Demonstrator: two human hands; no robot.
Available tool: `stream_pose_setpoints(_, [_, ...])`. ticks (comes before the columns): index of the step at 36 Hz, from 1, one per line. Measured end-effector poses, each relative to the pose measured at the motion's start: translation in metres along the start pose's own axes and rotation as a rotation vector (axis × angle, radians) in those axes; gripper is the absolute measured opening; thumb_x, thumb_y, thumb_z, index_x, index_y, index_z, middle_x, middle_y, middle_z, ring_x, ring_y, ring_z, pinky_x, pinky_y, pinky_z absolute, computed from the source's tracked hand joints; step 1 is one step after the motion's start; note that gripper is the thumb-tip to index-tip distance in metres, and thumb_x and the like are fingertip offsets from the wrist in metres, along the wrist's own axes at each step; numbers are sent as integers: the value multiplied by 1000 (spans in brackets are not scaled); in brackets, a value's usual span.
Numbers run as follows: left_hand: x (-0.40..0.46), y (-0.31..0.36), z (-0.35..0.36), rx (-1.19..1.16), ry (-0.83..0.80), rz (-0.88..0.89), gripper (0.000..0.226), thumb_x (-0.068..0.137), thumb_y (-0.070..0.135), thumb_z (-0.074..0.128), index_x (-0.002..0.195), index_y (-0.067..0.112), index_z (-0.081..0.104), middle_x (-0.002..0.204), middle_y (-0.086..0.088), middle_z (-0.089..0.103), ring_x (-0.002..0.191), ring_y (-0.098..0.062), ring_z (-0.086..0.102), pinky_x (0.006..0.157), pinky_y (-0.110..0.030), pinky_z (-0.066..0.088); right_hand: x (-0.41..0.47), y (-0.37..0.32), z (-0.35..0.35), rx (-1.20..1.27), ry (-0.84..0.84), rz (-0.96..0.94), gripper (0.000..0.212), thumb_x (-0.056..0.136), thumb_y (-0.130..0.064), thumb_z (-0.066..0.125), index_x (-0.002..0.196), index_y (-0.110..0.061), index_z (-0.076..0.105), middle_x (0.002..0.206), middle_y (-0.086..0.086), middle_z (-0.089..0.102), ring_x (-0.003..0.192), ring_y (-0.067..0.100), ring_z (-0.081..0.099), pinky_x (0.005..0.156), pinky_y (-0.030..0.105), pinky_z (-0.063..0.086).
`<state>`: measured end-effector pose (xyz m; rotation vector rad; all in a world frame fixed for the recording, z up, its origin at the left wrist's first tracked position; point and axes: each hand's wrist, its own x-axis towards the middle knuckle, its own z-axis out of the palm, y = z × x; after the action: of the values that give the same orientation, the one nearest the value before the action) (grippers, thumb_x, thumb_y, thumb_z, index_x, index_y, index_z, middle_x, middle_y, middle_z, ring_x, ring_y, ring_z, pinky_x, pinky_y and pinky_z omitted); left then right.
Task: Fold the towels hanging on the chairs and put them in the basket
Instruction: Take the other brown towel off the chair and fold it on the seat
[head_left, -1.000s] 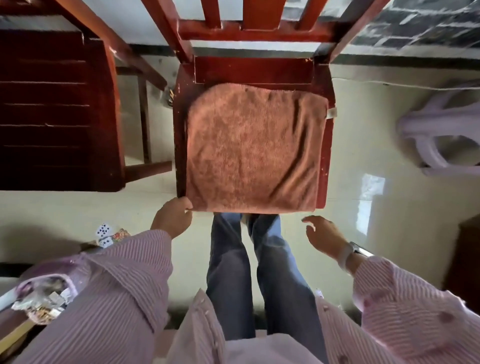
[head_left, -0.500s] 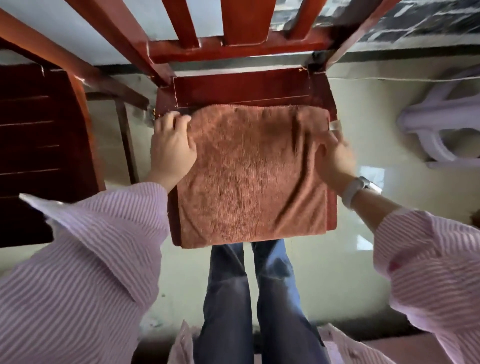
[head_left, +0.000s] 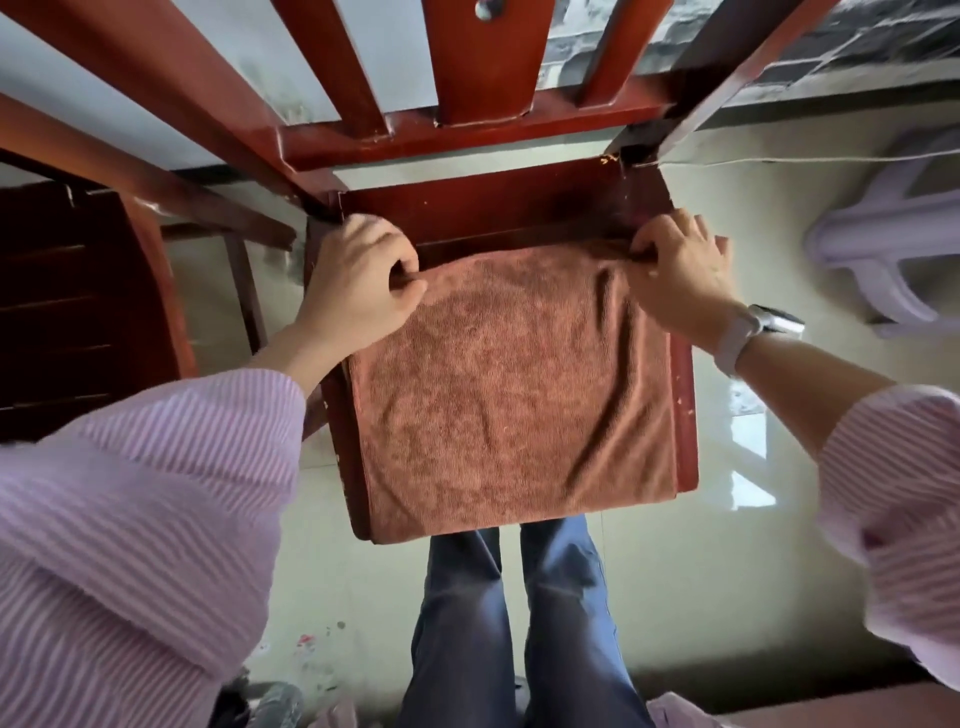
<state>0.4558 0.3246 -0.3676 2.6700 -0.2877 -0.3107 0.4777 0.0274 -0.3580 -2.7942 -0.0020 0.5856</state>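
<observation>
A rust-brown towel lies folded flat on the seat of a red wooden chair, its near edge hanging slightly over the front. My left hand pinches the towel's far left corner between thumb and curled fingers. At the far right corner my right hand grips the towel's edge, fingers curled over it. The far edge is lifted a little between the two hands. No basket is in view.
The chair's slatted back rises just beyond my hands. A dark wooden cabinet stands at the left. A pale plastic stool lies at the right. Pale glossy floor surrounds the chair.
Both hands went from the towel's near edge to its far corners and now pinch them. The far edge has lifted slightly. The camera has moved closer over the chair.
</observation>
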Motion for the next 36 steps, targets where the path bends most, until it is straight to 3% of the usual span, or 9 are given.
stream_pose_setpoints(4, [-24, 4, -12, 31, -122, 86, 15, 81, 23, 68, 82, 9, 64, 68, -6, 66, 65, -26, 61, 89, -41, 44, -23, 13, -9, -1, -116, -93, 30, 86, -15, 47, 114, -14, 56, 111, 15, 58, 108, 33, 49, 91, 42, 32])
stream_pose_setpoints(7, [-38, 1, -17, 69, -293, 99, 17, 82, 31, 65, 89, 15, 67, 71, -1, 68, 65, -20, 62, 90, -38, 45, -35, 26, -14, -39, -217, -109, 25, 91, -15, 47, 113, -12, 58, 110, 14, 57, 107, 33, 48, 90, 43, 33])
stream_pose_setpoints(10, [-40, -4, -23, -19, -473, -61, 20, 89, 29, 55, 103, 18, 65, 87, 8, 60, 77, -14, 58, 72, -29, 42, -36, 36, -21, -29, -303, -89, 23, 91, -14, 50, 110, -10, 62, 111, 12, 59, 108, 33, 49, 92, 44, 35])
stream_pose_setpoints(14, [-31, -10, -21, -17, -339, -168, 23, 93, 20, 48, 110, 11, 60, 101, 3, 51, 86, -13, 48, 74, -27, 37, -20, 36, -24, 10, -204, -58, 21, 90, -11, 50, 105, -5, 63, 106, 18, 58, 103, 37, 51, 89, 45, 40])
stream_pose_setpoints(16, [-25, -11, -16, -20, -285, -212, 23, 92, 19, 48, 108, 9, 60, 116, -3, 50, 103, -19, 48, 86, -35, 41, -9, 31, -21, 60, -143, -25, 20, 89, -12, 51, 103, -4, 63, 107, 19, 56, 102, 36, 51, 88, 41, 41])
stream_pose_setpoints(21, [-14, -7, -3, -122, -331, -198, 21, 91, 19, 52, 106, 10, 64, 137, -2, 46, 128, -25, 32, 109, -43, 24, 13, 13, -9, 118, -125, -35, 23, 87, -11, 49, 104, -4, 62, 121, 14, 54, 112, 32, 48, 96, 35, 37])
stream_pose_setpoints(28, [-2, 1, 7, -122, -321, -201, 18, 88, 21, 57, 100, 11, 66, 128, -4, 54, 123, -26, 32, 103, -38, 23, 25, -2, -4, 100, -203, -63, 12, 81, -13, 52, 89, -21, 55, 118, 4, 52, 115, 25, 42, 99, 41, 32])
stream_pose_setpoints(33, [2, 1, 1, -114, -385, -203, 13, 86, 23, 58, 95, 17, 66, 113, -2, 55, 117, -22, 38, 99, -43, 29, 28, -6, -4, 75, -237, -80, 14, 80, -15, 53, 92, -20, 48, 104, -2, 50, 108, 23, 42, 93, 39, 30])
stream_pose_setpoints(36, [1, -2, -6, -173, -431, -207, 5, 86, 20, 58, 88, 21, 63, 104, 1, 52, 102, -15, 44, 91, -35, 34, 29, -6, -3, 26, -276, -82, 26, 79, -17, 52, 104, -18, 47, 111, 0, 55, 109, 22, 42, 92, 40, 29])
